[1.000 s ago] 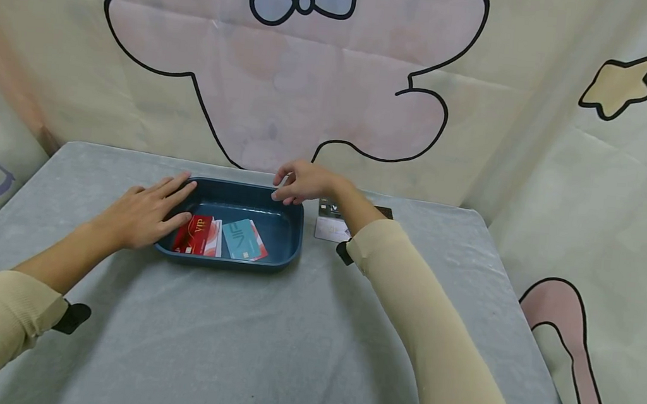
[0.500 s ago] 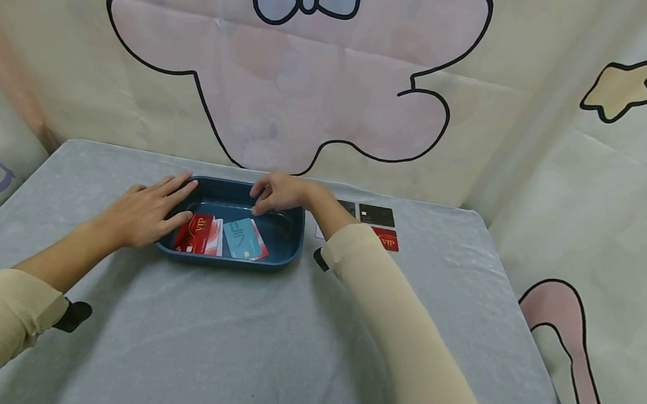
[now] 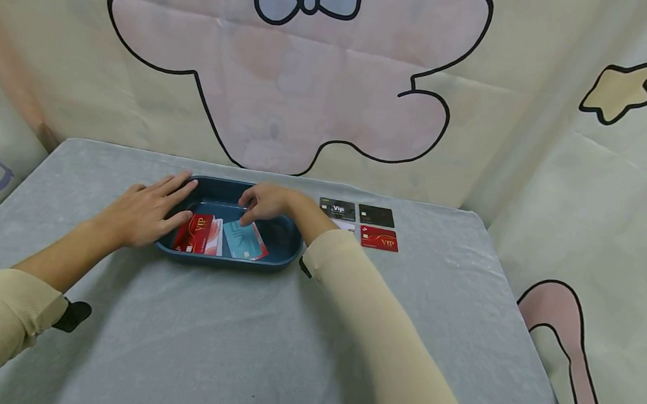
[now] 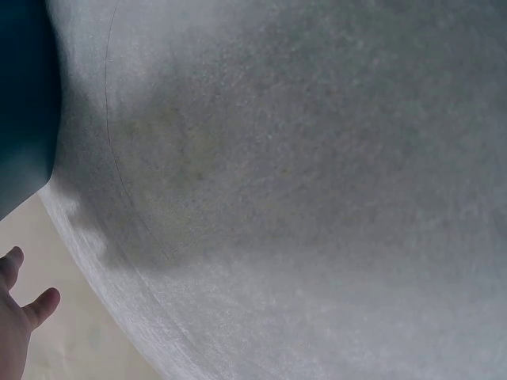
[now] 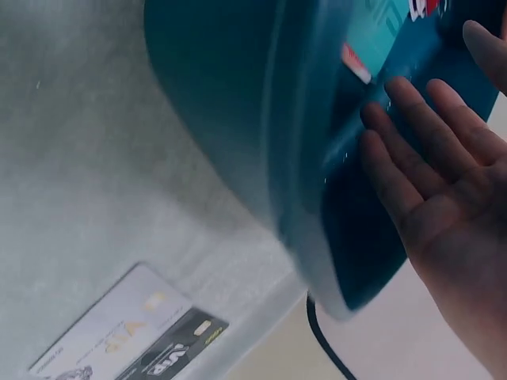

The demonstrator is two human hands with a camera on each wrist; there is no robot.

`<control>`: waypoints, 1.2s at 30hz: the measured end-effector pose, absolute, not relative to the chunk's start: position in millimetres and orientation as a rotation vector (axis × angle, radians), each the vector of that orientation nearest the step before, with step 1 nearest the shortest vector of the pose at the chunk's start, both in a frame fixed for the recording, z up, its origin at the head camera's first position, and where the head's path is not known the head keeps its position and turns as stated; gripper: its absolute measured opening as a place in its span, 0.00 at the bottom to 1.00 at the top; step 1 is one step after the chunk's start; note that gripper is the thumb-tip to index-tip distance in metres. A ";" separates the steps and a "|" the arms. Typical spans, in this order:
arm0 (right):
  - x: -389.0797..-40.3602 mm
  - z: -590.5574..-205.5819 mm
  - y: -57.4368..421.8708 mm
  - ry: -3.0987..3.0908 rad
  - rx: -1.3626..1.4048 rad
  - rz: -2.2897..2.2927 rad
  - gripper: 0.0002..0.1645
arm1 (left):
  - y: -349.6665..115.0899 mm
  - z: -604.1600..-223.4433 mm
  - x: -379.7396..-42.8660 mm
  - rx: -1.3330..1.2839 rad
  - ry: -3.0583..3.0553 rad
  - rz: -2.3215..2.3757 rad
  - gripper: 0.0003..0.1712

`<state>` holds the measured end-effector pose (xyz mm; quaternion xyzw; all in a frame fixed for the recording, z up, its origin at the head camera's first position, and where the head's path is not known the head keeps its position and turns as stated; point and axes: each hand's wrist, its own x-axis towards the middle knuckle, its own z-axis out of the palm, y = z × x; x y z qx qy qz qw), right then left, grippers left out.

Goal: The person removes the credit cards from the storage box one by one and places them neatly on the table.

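A dark blue tray (image 3: 281, 264) lies on the cloth with bank-style cards in it. My left hand (image 3: 142, 213) rests on its left rim, fingers spread. Over the tray's inside, my right hand (image 3: 266, 202) has loosely bent fingers at the upper edge of a teal card (image 3: 243, 241). The right wrist view shows its fingers apart from the thumb with nothing visible between them; whether they touch the card I cannot tell. A red VIP card (image 3: 194, 233) and a pink-and-white card (image 3: 215, 238) lie left of the teal one.
Right of the tray, a black Vip card (image 3: 337, 209), a plain black card (image 3: 376, 216) and a red card (image 3: 379, 238) lie on the grey cloth (image 3: 233, 341). A pale card (image 5: 119, 328) is partly hidden by my right sleeve in the head view. A printed curtain hangs behind.
My right hand has moved left and down from the tray's back right rim to the teal card, uncovering the cards on the right. The left hand has stayed put.
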<state>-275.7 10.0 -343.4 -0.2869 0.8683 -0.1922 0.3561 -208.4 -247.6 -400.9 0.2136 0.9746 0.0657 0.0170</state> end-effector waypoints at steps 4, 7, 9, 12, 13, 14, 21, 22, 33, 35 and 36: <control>-271.8 -348.2 3.0 2.228 -0.726 -0.453 0.32 | -247.5 -400.0 -208.3 0.664 3.021 0.203 0.42; -269.8 -349.8 0.2 2.229 -0.703 -0.429 0.32 | -247.5 -399.6 -208.5 0.666 3.017 0.206 0.42; -268.9 -349.6 -0.7 2.238 -0.689 -0.410 0.31 | -247.8 -399.6 -208.7 0.665 3.014 0.210 0.42; -268.5 -348.4 -0.5 2.242 -0.691 -0.403 0.30 | -248.0 -399.5 -208.8 0.662 3.016 0.210 0.42; -268.4 -347.8 -0.1 2.241 -0.692 -0.402 0.30 | -248.1 -399.5 -208.7 0.662 3.017 0.209 0.42; -268.5 -347.4 0.4 2.238 -0.697 -0.404 0.30 | -248.1 -399.4 -208.6 0.662 3.019 0.209 0.42; -270.0 -349.3 2.9 2.229 -0.711 -0.401 0.30 | -247.9 -399.8 -208.5 0.658 3.019 0.212 0.42; -270.2 -350.0 3.3 2.231 -0.711 -0.402 0.30 | -247.8 -399.8 -208.6 0.657 3.020 0.211 0.42; -269.2 -353.5 6.5 2.227 -0.727 -0.430 0.27 | -246.8 -399.0 -208.2 0.653 3.013 0.211 0.42; -268.8 -353.3 7.2 2.234 -0.729 -0.419 0.26 | -246.6 -399.1 -208.1 0.653 3.015 0.208 0.42; -268.7 -353.2 7.5 2.239 -0.731 -0.411 0.26 | -246.5 -399.2 -208.0 0.652 3.016 0.207 0.42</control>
